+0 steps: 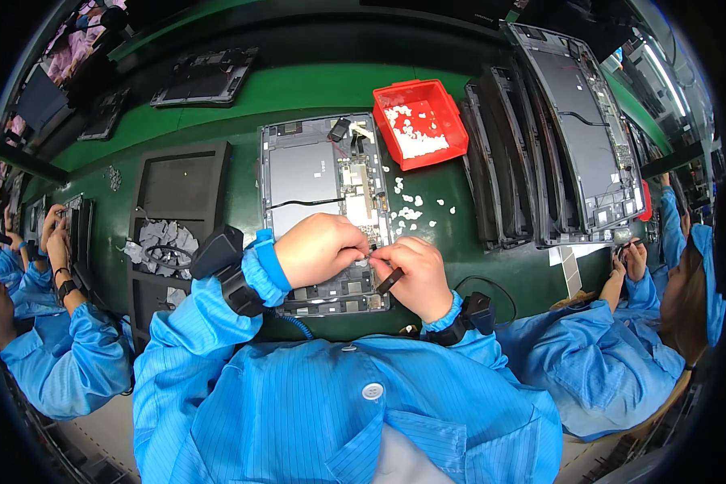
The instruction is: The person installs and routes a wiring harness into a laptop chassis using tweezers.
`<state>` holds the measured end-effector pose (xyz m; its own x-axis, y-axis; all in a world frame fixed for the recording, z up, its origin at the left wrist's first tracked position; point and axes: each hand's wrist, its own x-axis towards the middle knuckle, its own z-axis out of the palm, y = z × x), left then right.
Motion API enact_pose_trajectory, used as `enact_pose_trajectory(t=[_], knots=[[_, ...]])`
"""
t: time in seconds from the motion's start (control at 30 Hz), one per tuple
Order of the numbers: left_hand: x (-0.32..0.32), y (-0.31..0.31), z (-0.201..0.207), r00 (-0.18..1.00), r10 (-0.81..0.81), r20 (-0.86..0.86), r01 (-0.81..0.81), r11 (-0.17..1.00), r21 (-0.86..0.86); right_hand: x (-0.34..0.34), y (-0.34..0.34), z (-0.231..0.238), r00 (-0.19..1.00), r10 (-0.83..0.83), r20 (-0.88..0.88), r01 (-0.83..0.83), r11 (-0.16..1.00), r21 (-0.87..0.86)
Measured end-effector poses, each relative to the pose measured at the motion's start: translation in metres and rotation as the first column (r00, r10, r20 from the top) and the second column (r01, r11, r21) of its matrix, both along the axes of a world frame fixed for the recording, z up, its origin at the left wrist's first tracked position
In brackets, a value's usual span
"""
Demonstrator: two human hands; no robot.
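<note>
An opened tablet [302, 173] lies in front of me, its grey battery plates, black cable and circuit board [361, 189] exposed. My left hand [323, 248] reaches over its lower half, thumb and forefinger pinched together at the board's lower end. Close against it, my right hand [418, 273] is also closed, its fingertips nearly meeting the left ones. Whatever sits between the fingertips is too small to make out. A short dark bar-shaped piece [390, 280] sticks out beneath the right fingers. Near the tablet's top edge rests a small black part [340, 129].
A red bin [457, 133] holds small white pieces, with more white pieces [411, 214] scattered below it. Opened tablets [569, 121] stand stacked at right. A black foam tray [177, 189] with grey scraps [165, 242] lies left. Co-workers [613, 347] sit on both sides.
</note>
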<state>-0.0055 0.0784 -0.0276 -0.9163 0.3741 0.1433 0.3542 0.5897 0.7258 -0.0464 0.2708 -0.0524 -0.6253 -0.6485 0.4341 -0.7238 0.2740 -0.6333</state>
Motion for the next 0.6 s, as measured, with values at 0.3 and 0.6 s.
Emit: enact_pose_trajectory(t=[0.3,0.6], knots=[[0.008,0.016,-0.013,0.968,0.245,0.047,-0.25,0.942,0.223,-0.01,-0.001,0.002,0.984,0.074,-0.159,-0.075,0.997,-0.001],[0.005,0.016,-0.015,0.969,0.237,0.071,-0.247,0.941,0.231,-0.031,-0.001,0.016,0.956,0.262,-0.13,-0.246,0.96,0.131]])
